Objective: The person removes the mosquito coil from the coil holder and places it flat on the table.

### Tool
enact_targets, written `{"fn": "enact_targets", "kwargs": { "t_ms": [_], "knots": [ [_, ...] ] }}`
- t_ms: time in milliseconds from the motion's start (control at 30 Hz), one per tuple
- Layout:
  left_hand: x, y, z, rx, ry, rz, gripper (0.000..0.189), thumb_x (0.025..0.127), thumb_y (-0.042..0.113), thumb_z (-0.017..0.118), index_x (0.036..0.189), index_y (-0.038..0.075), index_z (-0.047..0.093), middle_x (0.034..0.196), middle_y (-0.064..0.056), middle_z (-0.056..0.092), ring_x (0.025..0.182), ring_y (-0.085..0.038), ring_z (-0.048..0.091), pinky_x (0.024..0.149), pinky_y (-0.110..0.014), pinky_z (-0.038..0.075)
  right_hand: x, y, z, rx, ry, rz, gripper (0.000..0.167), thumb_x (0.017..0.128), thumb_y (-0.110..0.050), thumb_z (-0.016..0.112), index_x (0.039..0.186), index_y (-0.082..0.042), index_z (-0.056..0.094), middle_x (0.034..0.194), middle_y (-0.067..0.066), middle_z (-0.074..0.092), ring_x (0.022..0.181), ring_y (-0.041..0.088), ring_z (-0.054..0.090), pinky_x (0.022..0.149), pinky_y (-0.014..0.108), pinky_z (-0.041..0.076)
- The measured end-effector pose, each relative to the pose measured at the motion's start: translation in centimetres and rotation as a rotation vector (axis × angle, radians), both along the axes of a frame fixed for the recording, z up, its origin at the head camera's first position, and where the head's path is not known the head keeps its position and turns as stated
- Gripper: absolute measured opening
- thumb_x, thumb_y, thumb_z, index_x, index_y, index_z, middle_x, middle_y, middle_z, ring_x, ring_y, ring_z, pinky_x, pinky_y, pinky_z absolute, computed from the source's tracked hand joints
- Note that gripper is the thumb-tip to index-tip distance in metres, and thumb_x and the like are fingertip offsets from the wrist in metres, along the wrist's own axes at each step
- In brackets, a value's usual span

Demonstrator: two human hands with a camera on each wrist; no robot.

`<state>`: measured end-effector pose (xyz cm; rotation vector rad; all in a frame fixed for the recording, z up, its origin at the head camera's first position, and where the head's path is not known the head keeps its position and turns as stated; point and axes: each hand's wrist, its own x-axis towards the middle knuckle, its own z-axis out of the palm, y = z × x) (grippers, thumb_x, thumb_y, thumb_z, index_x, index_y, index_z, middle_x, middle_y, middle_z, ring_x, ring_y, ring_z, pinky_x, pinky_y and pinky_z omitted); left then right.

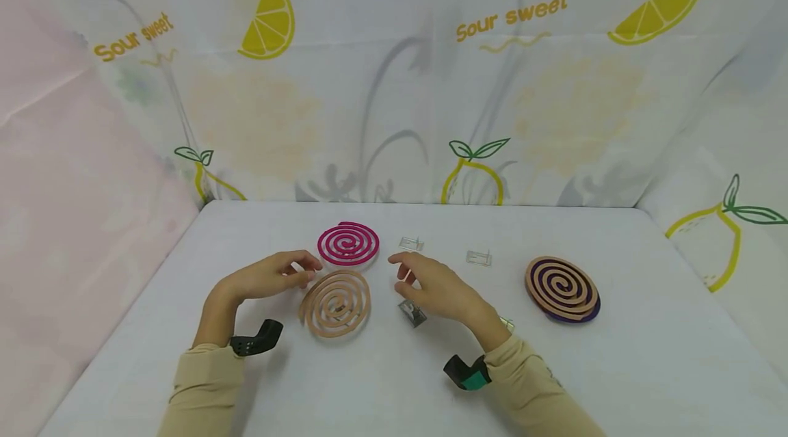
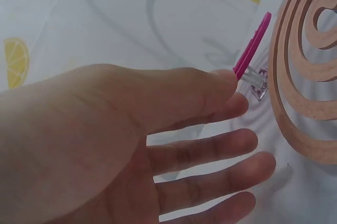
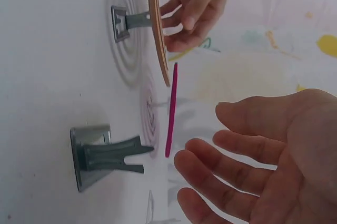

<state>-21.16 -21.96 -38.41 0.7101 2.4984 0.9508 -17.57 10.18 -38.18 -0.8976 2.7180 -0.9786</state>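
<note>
On your table (image 1: 345, 389): one pink coil (image 1: 348, 243); one tan coil (image 1: 336, 306) beside your left hand (image 1: 271, 275); tan-and-purple coil stack (image 1: 562, 288), at right; metal stands (image 1: 412, 314) near your right hand (image 1: 442, 288).

Pink coil (image 1: 348, 244), tan coil (image 1: 337, 307) (both spiralled)

Tan coil (image 1: 336, 307): matt, dry-looking, faintly grainy, like pressed powder
Pink coil (image 1: 349, 243): smooth-looking along its edge
Stand (image 3: 97, 155): thin grey sheet metal, smooth, with a dull sheen
Table (image 1: 363, 389): matt white, smooth; cloth or sheet, cannot tell
Backdrop (image 1: 394, 95): printed cloth, matt, lightly creased
Sleeve (image 1: 206, 382): soft matt cloth
Wrist camera (image 1: 261, 339): black, plastic-looking
</note>
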Motion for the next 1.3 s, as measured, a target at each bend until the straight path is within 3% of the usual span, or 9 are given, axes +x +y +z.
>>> {"fn": "enact_targets", "kwargs": {
  "t_ms": [233, 533, 800, 1067, 1300],
  "knots": [
    [-0.1, -0.2, -0.5, 0.05, -0.132, 0.011, 0.031, 0.098, 0.019, 0.05, 0.121, -0.001, 0.052, 0.115, -0.021, 0.055, 0.088, -0.022, 0.062, 0.078, -0.033, 0.054, 0.9, -1.6, -0.1, -0.096, -0.133, 0.039, 0.049, 0.094, -0.017, 0.054, 0.14, -0.009, 0.04, 0.114, 0.009, 0.06, 0.096, 0.015, 0.059, 0.076, 0.025, 0.05],
    [-0.1, 0.5, -0.7, 0.07, -0.193, 0.01, 0.032, 0.098, 0.02, 0.049, 0.123, 0.0, 0.052, 0.112, -0.019, 0.057, 0.088, -0.02, 0.063, 0.078, -0.034, 0.056, 1.4, -3.4, -1.5, -0.109, -0.241, 0.041, 0.054, 0.093, -0.014, 0.057, 0.142, -0.002, 0.036, 0.105, 0.004, 0.062, 0.081, 0.012, 0.059, 0.065, 0.021, 0.047],
    [0.3, 1.0, -0.4, 0.085, -0.254, 0.022, 0.031, 0.099, 0.021, 0.048, 0.124, 0.002, 0.053, 0.114, -0.018, 0.057, 0.088, -0.021, 0.062, 0.077, -0.037, 0.056, 1.3, -3.7, -1.9, -0.086, -0.243, 0.065, 0.049, 0.094, -0.017, 0.057, 0.139, -0.006, 0.042, 0.101, 0.001, 0.064, 0.08, 0.011, 0.059, 0.064, 0.02, 0.047],
    [0.4, 1.0, -0.2, 0.078, -0.257, 0.027, 0.031, 0.099, 0.022, 0.047, 0.124, 0.003, 0.053, 0.111, -0.016, 0.057, 0.087, -0.02, 0.061, 0.076, -0.037, 0.056, 1.3, -3.7, -1.9, -0.093, -0.244, 0.094, 0.046, 0.094, -0.013, 0.054, 0.138, -0.005, 0.045, 0.099, 0.0, 0.063, 0.079, 0.009, 0.058, 0.065, 0.018, 0.046],
    [0.4, 0.9, 0.0, 0.08, -0.218, 0.011, 0.031, 0.099, 0.023, 0.049, 0.122, 0.003, 0.055, 0.106, -0.015, 0.06, 0.084, -0.021, 0.061, 0.075, -0.035, 0.056, 1.2, -3.7, -1.9, -0.118, -0.249, 0.104, 0.046, 0.094, -0.012, 0.054, 0.138, -0.002, 0.045, 0.101, 0.004, 0.063, 0.077, 0.01, 0.059, 0.061, 0.018, 0.046]
  ]
}}
